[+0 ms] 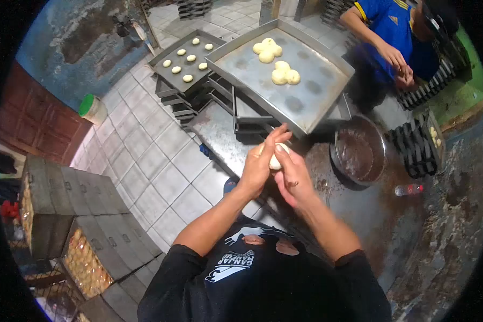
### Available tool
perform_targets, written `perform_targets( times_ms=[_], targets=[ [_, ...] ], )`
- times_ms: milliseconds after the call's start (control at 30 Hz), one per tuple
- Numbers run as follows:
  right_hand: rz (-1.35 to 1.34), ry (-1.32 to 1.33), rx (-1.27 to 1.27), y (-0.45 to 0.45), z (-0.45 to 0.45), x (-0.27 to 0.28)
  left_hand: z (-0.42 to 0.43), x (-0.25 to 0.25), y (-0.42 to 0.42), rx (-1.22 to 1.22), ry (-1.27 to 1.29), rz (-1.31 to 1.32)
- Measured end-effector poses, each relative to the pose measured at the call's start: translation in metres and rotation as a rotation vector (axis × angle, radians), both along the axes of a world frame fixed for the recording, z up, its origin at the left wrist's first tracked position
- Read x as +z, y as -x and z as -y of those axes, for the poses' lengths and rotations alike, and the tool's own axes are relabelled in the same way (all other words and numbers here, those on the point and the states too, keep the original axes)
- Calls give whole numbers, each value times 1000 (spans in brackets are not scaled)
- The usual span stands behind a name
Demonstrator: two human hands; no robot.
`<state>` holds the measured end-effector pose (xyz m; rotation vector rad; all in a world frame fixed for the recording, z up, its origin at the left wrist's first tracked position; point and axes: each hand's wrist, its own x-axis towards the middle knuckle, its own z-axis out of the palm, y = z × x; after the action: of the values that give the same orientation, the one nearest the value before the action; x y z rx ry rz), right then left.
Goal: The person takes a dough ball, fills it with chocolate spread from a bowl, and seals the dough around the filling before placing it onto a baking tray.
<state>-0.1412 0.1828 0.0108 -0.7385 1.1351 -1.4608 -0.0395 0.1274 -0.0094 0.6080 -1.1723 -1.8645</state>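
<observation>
A pale dough ball [275, 161] is pressed between my two hands in front of my chest. My left hand [258, 165] wraps its left side, with the fingers pointing up. From the right, my right hand [293, 174] cups the same ball, its thumb lying over the top. Just beyond my fingertips is a large metal baking tray [323, 60], tilted across a stack of other trays. Two clusters of joined dough balls rest in it, a farther cluster [267, 50] and a nearer cluster [285, 74].
Behind on the left, a smaller tray [169, 54] carries several separate dough balls. A round metal bowl [382, 153] with dark contents stands right, near a small clear plastic bottle [409, 189]. A co-worker [383, 24] in blue sits beyond. Lidded metal tins [94, 188] line the lower left.
</observation>
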Motion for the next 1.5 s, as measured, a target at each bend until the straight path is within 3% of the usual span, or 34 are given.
perform_targets(
  times_ms=[67, 100, 133, 167, 233, 267, 300, 367, 433, 500, 567, 667, 700, 767, 800, 867, 933, 967, 1100, 1167, 1200, 1233, 1300, 1333, 1367, 1433, 1467, 1500],
  targets=[
    [-50, -136, 203, 7, 67, 22, 54, -10, -19, -103, -330, -93],
    [-84, -196, 311, 11, 100, 33, 76, -6, -26, -20, -168, -144],
    [-240, -52, 296, 16, 143, 14, 97, -7, -33, 93, -96, -118],
    [-672, -44, 238, 20, 184, 32, 116, -9, -41, 206, -28, -89],
    [-994, 101, -36, 36, 278, 3, 156, -20, -77, 222, 79, -3],
    [-1053, -15, -55, 31, 311, 5, 175, -31, -95, 219, 50, 62],
    [-1064, -27, -48, 37, 347, -14, 190, -41, -114, 212, 22, 129],
    [-1753, 297, 182, 52, 402, -74, 209, -57, -148, 271, -94, 201],
    [-1680, 250, 298, 42, 421, -79, 215, -70, -179, 330, -130, 202],
    [-1593, 389, 338, 48, 437, -96, 215, -80, -207, 357, -112, 303],
    [-1663, 376, 224, 35, 429, -107, 223, -81, -207, 356, -78, 405],
    [-1630, 189, 421, 45, 433, -97, 244, -64, -186, 312, 36, 363],
    [-1252, 136, 479, 63, 437, -96, 256, -49, -173, 287, 63, 355],
    [-314, -38, 432, 108, 433, -66, 273, -11, -146, 151, 524, 527],
    [-396, -201, 203, 108, 411, -12, 280, 0, -130, 119, 633, 525],
    [-624, -107, -46, 178, 380, -14, 294, 14, -98, 57, 807, 472],
    [-825, -307, -174, 198, 332, -24, 305, 16, -49, -7, 954, 439],
    [-887, -270, -93, 234, 316, -82, 309, 8, -20, 8, 1089, 397],
    [-810, -424, -248, 178, 252, -38, 318, -24, 72, -221, 1312, 603],
    [-808, -402, -406, 151, 210, 15, 304, -28, 91, -306, 1317, 889],
    [-810, -372, -539, 143, 186, 26, 292, -36, 102, -219, 1203, 777],
    [-718, -167, -605, 139, 161, 25, 265, -25, 106, -273, 1223, 768],
    [-843, -76, -694, 113, 112, 31, 199, -1, 116, 124, 908, 297],
    [-1031, -42, -674, 99, 88, 39, 167, -1, 119, -155, 633, 271],
    [-1214, -14, -634, 87, 63, 46, 130, 17, 118, -430, 92, 96],
    [-1250, 13, -778, 77, 16, 41, 69, 22, 121, -450, -130, -69],
    [-1176, -11, -810, 74, -10, 33, 44, 14, 123, -470, -131, -54],
    [-1104, -25, -839, 73, -33, 27, 21, 3, 128, -382, 53, 68]
  ],
)
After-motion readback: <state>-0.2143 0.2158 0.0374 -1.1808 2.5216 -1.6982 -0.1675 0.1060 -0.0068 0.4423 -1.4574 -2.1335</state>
